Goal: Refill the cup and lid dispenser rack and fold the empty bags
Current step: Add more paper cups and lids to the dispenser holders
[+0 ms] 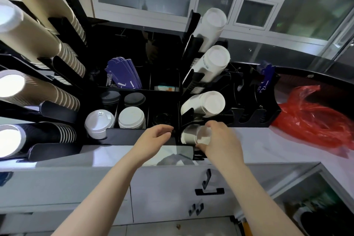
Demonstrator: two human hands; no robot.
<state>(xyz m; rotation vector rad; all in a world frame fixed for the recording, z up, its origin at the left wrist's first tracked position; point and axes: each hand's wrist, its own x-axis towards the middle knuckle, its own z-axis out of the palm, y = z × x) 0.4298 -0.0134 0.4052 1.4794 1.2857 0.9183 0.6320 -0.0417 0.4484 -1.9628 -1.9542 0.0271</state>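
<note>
A black dispenser rack point(134, 138) stands on the white counter. Its left side holds long stacks of brown ribbed cups point(38, 30) and one black stack point(44, 136). Its right side holds stacks of white cups point(206, 103). My right hand point(218, 140) grips the end of the lowest white cup stack point(191, 137) lying in the bottom right slot. My left hand point(155, 136) hovers just left of it at the rack's front edge, fingers loosely curled and holding nothing. White lids point(131, 118) and dark lids point(134, 98) fill the middle compartments.
A crumpled red plastic bag point(314, 119) lies on the counter at the right. Purple cup sleeves point(124, 74) stand in a back compartment. Below the counter are white drawers with black handles point(209, 190). Windows run behind the rack.
</note>
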